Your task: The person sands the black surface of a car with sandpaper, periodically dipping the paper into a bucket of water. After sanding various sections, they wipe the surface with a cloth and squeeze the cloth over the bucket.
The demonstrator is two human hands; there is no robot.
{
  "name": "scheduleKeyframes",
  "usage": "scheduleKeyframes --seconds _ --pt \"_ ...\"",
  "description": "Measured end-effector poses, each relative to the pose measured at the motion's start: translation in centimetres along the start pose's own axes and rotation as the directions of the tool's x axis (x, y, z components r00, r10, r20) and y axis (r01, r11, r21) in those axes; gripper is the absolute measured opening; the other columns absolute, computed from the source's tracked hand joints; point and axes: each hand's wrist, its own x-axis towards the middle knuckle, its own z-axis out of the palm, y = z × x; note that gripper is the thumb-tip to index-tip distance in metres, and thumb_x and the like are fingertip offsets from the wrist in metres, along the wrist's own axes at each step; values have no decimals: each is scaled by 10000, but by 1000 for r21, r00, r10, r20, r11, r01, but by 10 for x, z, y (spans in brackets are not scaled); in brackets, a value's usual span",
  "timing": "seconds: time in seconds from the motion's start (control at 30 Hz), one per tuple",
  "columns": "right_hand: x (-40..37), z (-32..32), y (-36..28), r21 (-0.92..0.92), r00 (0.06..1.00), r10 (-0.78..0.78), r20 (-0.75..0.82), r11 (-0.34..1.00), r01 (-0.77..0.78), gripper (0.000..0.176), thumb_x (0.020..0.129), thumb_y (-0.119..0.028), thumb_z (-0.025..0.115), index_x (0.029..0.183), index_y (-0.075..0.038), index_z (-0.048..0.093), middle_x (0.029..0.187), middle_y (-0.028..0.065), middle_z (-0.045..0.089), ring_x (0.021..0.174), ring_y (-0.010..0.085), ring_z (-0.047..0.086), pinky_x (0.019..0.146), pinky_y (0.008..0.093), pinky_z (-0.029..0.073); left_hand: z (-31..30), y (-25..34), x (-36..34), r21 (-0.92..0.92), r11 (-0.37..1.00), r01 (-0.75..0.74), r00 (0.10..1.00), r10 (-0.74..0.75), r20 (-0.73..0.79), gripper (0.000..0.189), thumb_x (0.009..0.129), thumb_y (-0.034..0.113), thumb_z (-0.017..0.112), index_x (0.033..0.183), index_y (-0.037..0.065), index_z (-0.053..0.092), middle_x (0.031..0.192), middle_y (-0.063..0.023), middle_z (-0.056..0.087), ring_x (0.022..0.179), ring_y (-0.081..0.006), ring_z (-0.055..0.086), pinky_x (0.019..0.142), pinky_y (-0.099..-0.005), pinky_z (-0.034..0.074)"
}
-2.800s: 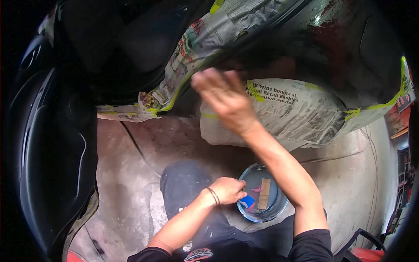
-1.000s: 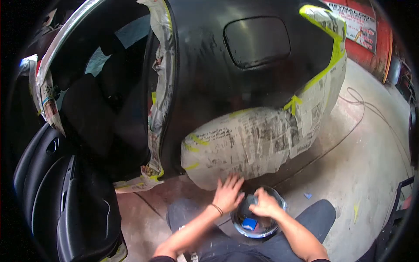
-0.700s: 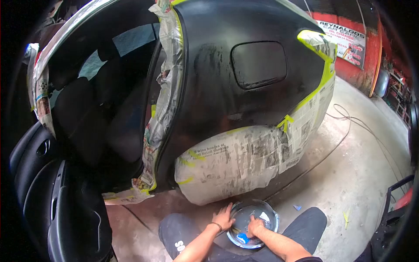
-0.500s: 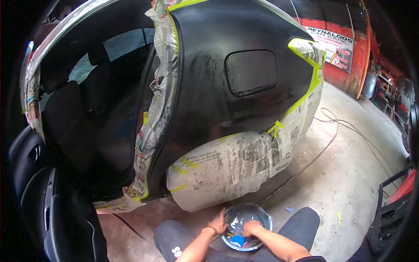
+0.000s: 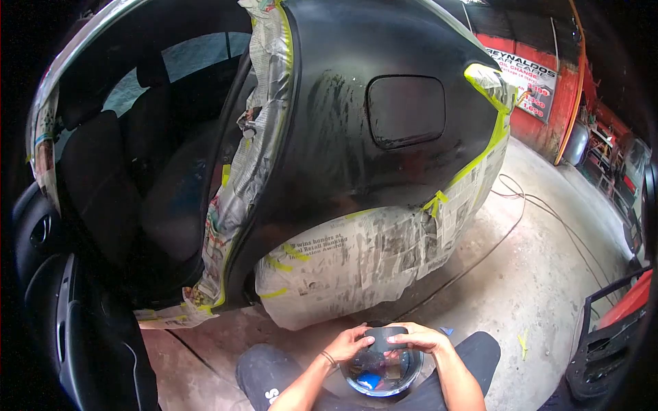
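Right over the bowl [image 5: 381,393], both hands have come up out of it: left hand [image 5: 346,344] and right hand [image 5: 421,337] each pinch an end of a dark sheet [image 5: 384,336], blue block [image 5: 372,381] left underneath, newspaper-masked wheel [image 5: 356,267] just beyond

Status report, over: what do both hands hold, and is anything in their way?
Left hand and right hand both grip dark sheet. Held just over bowl, blue piece inside. Nothing blocks the hands.
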Motion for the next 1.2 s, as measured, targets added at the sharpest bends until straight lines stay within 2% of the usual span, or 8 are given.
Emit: scheduleKeyframes --seconds 0.13,0.33,0.4,0.57,0.7,0.8,0.97,1.2 --pt "5 -7 23 190 993 -115 14 976 110 591 1009 -193 784 1505 23 545 1270 151 737 1073 262 772 938 388 641 1 28 -13 -251 966 58 998 -49 41 413 1067 267 719 1396 18 699 1310 -58 677 1281 -186 576 1134 -368 448" --pt "34 -3 41 303 994 66 -84 952 -37 488 1106 -231 639 1507 31 546 1408 180 675 1221 355 712 1012 523 631 -7 26 -13 401 905 -144 983 178 -50 611 1043 348 734 1525 3 588 1450 -194 684 1326 -289 658 1138 -413 508" --pt "39 -3 38 351 989 91 -112 935 -46 464 1143 -247 564 1513 32 539 1426 199 661 1258 375 695 1055 562 614 0 10 -8 235 971 39 926 53 -373 449 981 380 794 1254 29 733 1347 -173 696 1245 -299 672 1044 -407 540" --pt "37 22 -49 331 815 -281 -507 810 485 371 1101 -179 621 1429 -7 603 1379 139 683 1288 316 654 1117 600 577 6 -61 11 524 806 276 883 4 -470 789 963 584 723 1533 77 520 1452 -244 637 1312 -423 649 1098 -534 509" --pt "42 78 -182 -489 409 -841 -354 540 685 568 1114 -185 599 1630 -4 446 1631 125 515 1508 253 475 1290 400 339 16 -63 11 599 711 370 871 -41 -489 718 966 497 712 1499 68 493 1320 -269 700 1210 -441 694 1025 -571 536" --pt "72 98 -253 -966 -69 -984 165 -175 189 630 1109 -185 550 1697 -71 354 1748 177 358 1626 388 307 1333 489 234 16 -58 17 613 667 424 848 -53 -528 600 980 420 687 1427 51 532 1217 -263 740 1129 -451 720 980 -581 547" --pt "130 78 -248 -953 56 -973 226 -233 -195 818 1049 -330 650 1754 -261 240 1823 92 198 1660 504 70 1224 834 0 20 -71 17 667 620 413 832 41 -553 531 994 363 660 1398 33 555 1122 -264 763 1060 -459 739 947 -570 564" --pt "129 67 -289 -930 -1 -965 261 -251 -269 762 1107 -560 486 1740 -186 285 1807 51 270 1661 511 37 1209 805 -128 16 -67 24 652 604 459 829 -28 -558 498 986 336 666 1370 30 582 1066 -257 766 1017 -448 748 921 -550 583"
